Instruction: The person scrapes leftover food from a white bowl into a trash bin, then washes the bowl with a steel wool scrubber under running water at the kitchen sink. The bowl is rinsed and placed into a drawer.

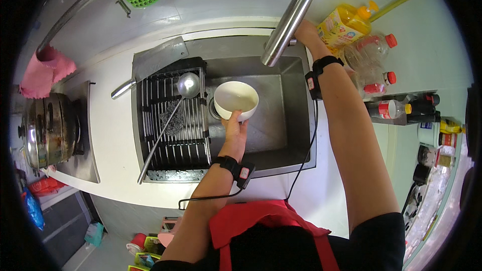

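Observation:
My left hand [236, 131] grips the near rim of a white bowl [236, 99], thumb at its edge, above a stainless steel sink [269, 120]. The bowl's inside looks bare. My right hand [305, 32] reaches behind the steel faucet [288, 24], near its base; the faucet hides its fingers, so what they touch cannot be told. No water stream shows. Left of the bowl, a metal drying rack [188, 154] spans the sink, bearing a steel-wool scourer [172, 118] and a long-handled ladle [188, 85]. A cleaver [160, 58] lies across the rack's far left corner.
A yellow dish-soap pump bottle [344, 26] and clear plastic bottles [376, 45] with red caps stand right of the sink. A steel steamer pot [51, 131] sits on the stove at left. Pink cloth [47, 73] hangs at upper left. Black cables run from both wrist bands.

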Demonstrator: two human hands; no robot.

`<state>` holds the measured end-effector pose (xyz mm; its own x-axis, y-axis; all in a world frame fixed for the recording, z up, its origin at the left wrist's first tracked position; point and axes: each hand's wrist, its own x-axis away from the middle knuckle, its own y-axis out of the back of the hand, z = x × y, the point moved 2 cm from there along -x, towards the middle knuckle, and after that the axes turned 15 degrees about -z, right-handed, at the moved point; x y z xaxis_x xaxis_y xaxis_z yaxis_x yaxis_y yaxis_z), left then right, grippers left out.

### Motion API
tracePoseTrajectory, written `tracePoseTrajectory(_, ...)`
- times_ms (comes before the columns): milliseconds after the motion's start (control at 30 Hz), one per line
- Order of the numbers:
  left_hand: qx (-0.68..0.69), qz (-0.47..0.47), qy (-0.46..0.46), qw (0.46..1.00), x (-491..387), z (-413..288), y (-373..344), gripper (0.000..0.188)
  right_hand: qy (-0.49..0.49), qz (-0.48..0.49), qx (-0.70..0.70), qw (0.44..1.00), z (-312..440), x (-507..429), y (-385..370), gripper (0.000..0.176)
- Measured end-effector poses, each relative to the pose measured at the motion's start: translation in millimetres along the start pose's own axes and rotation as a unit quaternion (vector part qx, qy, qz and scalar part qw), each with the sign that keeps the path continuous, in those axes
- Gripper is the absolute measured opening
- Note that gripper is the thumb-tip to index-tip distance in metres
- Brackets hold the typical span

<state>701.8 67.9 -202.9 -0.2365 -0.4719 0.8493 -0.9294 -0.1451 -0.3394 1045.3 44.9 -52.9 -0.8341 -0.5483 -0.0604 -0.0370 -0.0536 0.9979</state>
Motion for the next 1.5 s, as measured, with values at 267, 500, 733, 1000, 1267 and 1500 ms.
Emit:
tracePoseTrajectory(267,0.042,0.006,-0.003,0.999,-8.6,-0.2,-3.7,0.063,-0.010,-0.123,-0.159,0.980,-7.5,23.0,0.6,0.049)
tracePoseTrajectory(500,-0.013,0.013,-0.010,1.000,-8.2,-7.0,-21.4,0.074,-0.077,-0.264,-0.281,0.919,-6.0,81.3,-16.6,0.039)
tracePoseTrajectory(733,-0.097,-0.001,-0.016,0.995,-3.6,0.5,-30.0,0.089,-0.177,-0.162,-0.500,0.832,-17.6,80.1,-34.7,0.046)
tracePoseTrajectory(1000,-0.076,-0.010,-0.062,0.995,-18.5,-4.3,-10.2,0.080,-0.186,-0.156,-0.530,0.813,-15.6,86.7,-42.0,0.040)
tracePoseTrajectory(1267,-0.123,0.029,-0.128,0.984,-40.0,-8.3,-8.5,0.083,-0.223,-0.136,-0.621,0.739,-15.1,82.0,-53.0,0.040)
tracePoseTrajectory(1500,-0.229,0.027,-0.097,0.968,-26.1,-18.0,-5.3,0.087,-0.233,-0.115,-0.590,0.764,-15.1,83.9,-48.4,0.039)
